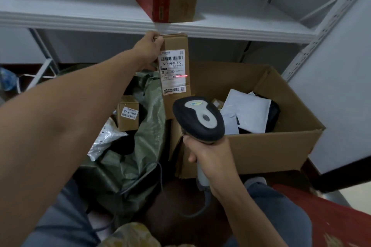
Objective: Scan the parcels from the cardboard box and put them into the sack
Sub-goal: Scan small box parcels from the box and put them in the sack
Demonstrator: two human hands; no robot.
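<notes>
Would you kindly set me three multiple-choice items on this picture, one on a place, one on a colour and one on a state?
1. Where does the scanner's red line fall?
A. on the held parcel's label
B. on the floor
C. on the white shelf

2. What colour is the sack?
A. white
B. green
C. red

3. What is the right hand doing?
A. lying open and idle
B. gripping the scanner
C. lifting a parcel

Answers: 1 A, the line crosses the label's lower part. 2 B, the woven fabric left of the cardboard box is green. 3 B, it wraps the scanner's handle.
</notes>
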